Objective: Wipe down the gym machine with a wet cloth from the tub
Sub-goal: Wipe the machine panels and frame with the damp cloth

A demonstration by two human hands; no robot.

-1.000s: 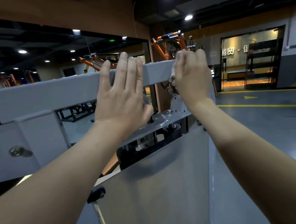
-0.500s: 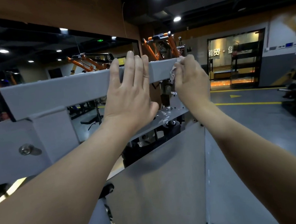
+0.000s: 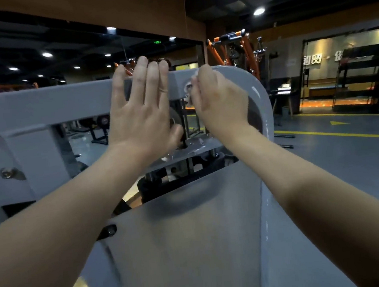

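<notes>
The person is facing the grey gym machine (image 3: 35, 162), both arms reaching away from the camera to its top bar (image 3: 41, 106), which is running in from the left and bending down in a rounded corner (image 3: 260, 95) on the right. The left hand (image 3: 143, 110) is lying flat against the near face of the bar, fingers straight and close together, tips reaching over the top edge. It is grasping nothing, and a thin ring (image 3: 163, 90) is showing on one finger. Just right of it, the right hand (image 3: 222, 100) is curling round a small white cloth (image 3: 192, 83) and pressing it to the bar just left of the rounded corner. Only a crumpled edge of the cloth is peeking out at the hand's left side. Below the hands, the machine's flat grey panel (image 3: 189, 247) is filling the near middle. Far behind, an orange machine (image 3: 228, 47) is standing right of a wall mirror (image 3: 60, 61), and a yellow line (image 3: 345, 135) is crossing the dark floor on the right.
</notes>
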